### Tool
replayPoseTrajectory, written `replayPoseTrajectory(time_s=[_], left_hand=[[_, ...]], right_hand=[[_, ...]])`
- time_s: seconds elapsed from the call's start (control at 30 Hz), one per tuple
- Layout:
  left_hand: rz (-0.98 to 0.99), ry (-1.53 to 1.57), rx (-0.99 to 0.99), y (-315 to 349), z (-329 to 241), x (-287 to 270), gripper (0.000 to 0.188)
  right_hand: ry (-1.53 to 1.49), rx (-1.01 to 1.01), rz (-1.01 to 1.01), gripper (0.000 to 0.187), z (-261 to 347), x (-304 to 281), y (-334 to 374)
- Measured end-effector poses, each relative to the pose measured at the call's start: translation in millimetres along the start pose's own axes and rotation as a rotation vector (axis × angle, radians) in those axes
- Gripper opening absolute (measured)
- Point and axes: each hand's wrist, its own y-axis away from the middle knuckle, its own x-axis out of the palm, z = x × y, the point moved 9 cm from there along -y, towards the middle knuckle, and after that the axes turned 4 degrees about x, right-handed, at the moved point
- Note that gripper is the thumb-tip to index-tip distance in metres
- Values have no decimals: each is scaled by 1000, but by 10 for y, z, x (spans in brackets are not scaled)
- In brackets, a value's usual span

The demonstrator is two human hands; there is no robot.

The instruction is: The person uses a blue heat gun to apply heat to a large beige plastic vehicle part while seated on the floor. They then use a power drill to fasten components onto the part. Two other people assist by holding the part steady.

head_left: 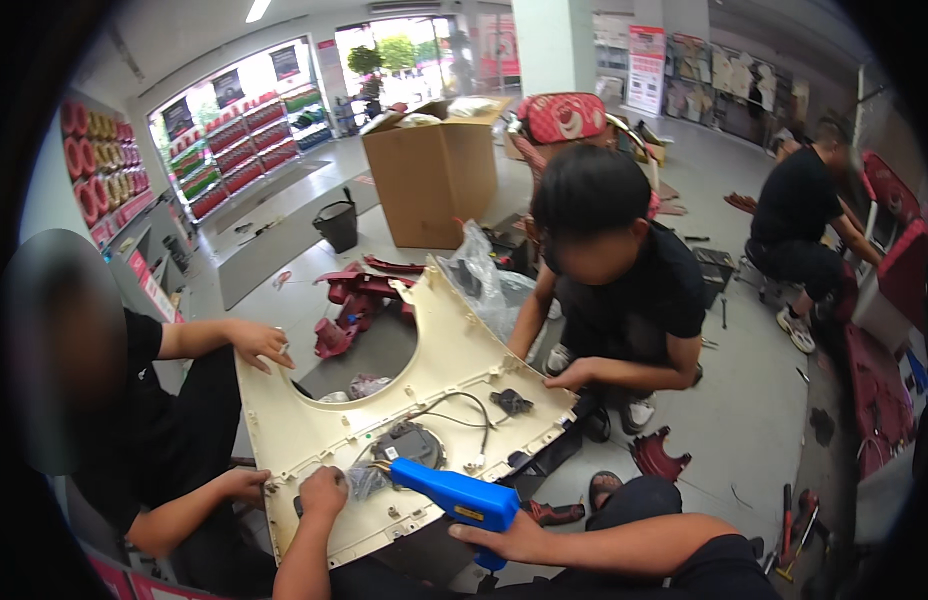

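Note:
My right hand [514, 541] is wrapped round the grip of a blue pistol-shaped welding gun [462, 497]. Its metal tip points left, over a small clear plastic bag [368, 482] on a cream plastic vehicle panel [334, 428]. Beside that bag, my left hand [324, 491] is closed at the panel's near part; what its fingers hold is hidden. A round dark part [411, 444] is set in the panel, and a black cable [481, 415] runs from there towards a small black piece [511, 402].
A person at left [184, 400] and another across from me [624, 290] touch the panel's edges. Dark red plastic parts [352, 310] and a clear plastic sheet [479, 285] lie beyond. A cardboard box [429, 185], a black bucket [336, 226] and, at right, hand tools [796, 535] stand or lie about.

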Motion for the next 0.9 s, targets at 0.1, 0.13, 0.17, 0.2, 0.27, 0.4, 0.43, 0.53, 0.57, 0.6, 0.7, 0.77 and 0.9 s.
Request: replayPoseTrajectory(time_s=[0.1,0.13,0.17,0.2,0.27,0.4,0.43,0.53,0.57,0.6,0.7,0.77,0.9], left_hand=[[126,-142,7,56,50,266,17],[201,-228,23,39,43,346,17],[181,-178,8,22,53,343,21],[220,-167,-20,24,45,346,22],[297,-146,-82,26,37,350,26],[362,-194,-130,18,-29,245,28],[382,-229,-130,10,-26,264,27],[343,-202,-108,38,74,310,28],[308,-131,-132,59,168,300,28],[268,-58,-151,47,191,261,29],[400,-136,-173,89,158,355,28],[443,-141,-169,80,99,307,28],[445,-239,-158,58,215,377,26]], right_hand=[[-6,-144,-43,55,3,15,10],[-63,-54,-2,57,-66,19,23],[-34,-88,-21,55,-115,-39,29],[-4,-117,-34,53,-112,-74,39],[-87,-59,-56,47,-179,-144,92],[-182,26,-111,40,-307,-263,95],[-167,33,-131,39,-296,-290,98],[-195,56,-110,38,-291,-280,94],[-198,65,-106,37,-270,-266,115],[-188,57,-93,37,-270,-265,108],[-184,41,-48,38,-296,-268,106],[-215,41,-14,38,-317,-258,110],[-200,64,-17,38,-324,-237,138]])
